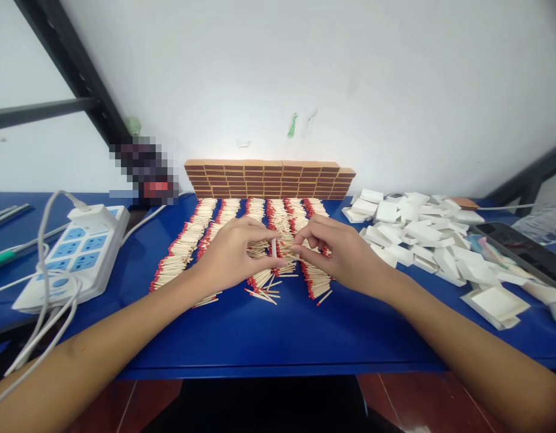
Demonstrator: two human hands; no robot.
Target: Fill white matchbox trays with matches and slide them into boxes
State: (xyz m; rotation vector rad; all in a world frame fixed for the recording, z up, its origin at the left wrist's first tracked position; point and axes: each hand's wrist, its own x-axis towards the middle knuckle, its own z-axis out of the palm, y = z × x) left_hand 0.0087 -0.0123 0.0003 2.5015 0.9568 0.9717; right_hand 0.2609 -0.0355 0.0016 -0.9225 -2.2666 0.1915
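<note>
Your left hand is curling in, fingertips pinching a small bunch of matches; your right hand is pinching the same bunch from the other end. You're holding it just above the middle match rows on the blue surface. A white sliver is showing between your fingers; can't tell what. I'm advising: red heads all facing one way, light grip, wrists clear of the rows.
</note>
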